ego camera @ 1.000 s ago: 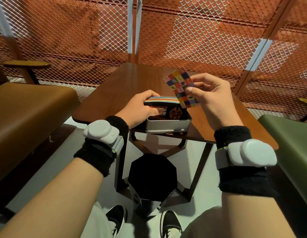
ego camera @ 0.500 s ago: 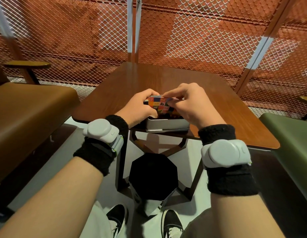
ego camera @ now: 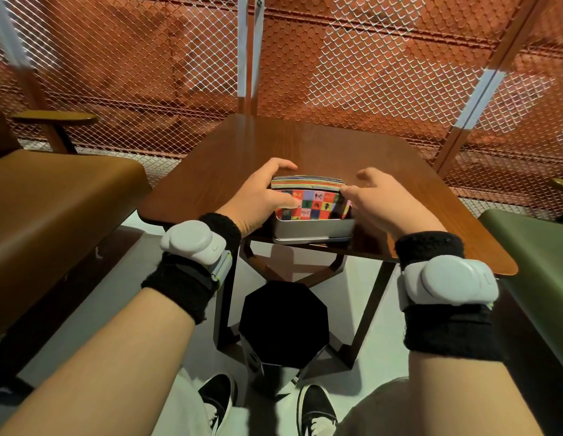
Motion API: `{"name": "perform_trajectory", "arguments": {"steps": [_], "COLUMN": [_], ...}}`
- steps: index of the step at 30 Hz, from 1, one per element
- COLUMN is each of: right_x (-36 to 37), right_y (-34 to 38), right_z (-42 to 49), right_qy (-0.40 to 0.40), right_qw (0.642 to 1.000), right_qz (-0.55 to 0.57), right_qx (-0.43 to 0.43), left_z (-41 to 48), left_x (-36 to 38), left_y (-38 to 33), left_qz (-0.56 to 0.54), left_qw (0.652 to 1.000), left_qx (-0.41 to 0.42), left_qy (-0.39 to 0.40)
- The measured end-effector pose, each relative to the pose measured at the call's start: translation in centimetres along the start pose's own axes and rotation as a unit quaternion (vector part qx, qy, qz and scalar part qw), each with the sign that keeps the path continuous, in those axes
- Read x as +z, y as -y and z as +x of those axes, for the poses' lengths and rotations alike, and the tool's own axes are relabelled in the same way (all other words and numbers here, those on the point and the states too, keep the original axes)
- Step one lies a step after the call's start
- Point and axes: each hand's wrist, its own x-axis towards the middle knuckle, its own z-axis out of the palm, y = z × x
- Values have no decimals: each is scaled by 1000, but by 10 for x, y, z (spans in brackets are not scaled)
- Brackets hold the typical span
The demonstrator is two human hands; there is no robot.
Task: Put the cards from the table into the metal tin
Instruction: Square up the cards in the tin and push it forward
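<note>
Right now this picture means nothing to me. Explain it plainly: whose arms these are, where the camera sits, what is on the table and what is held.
No machine here: these are a person's two bare arms, seen from a camera worn on the head, looking forward and down. The white pods strapped over black bands on both wrists are worn devices; I cannot tell their purpose. At the near edge of the wooden table stands an open metal tin. A stack of colourful cards sits in it, rising above its rim, a chequered card facing the camera. The left hand grips the stack's left end; the right hand touches its right end with a fingertip, other fingers spread.
</note>
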Motion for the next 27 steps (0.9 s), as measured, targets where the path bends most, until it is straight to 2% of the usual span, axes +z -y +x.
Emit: {"name": "perform_trajectory", "arguments": {"steps": [3, 10, 21, 27], "right_x": [2, 0, 10, 12], "right_y": [-8, -7, -16, -17], "right_z": [0, -9, -2, 0], "right_qy": [36, 103, 39, 33], "right_qw": [999, 991, 990, 990], "right_qz": [-17, 79, 103, 109], "right_qx": [35, -43, -92, -80], "left_z": [1, -1, -1, 0], "left_x": [1, -3, -5, -3], "left_y": [2, 0, 2, 0], "left_qz": [36, 49, 50, 54], "left_qw": [999, 999, 998, 998], "left_qx": [-11, -6, -3, -18], "left_qy": [0, 10, 35, 27]}}
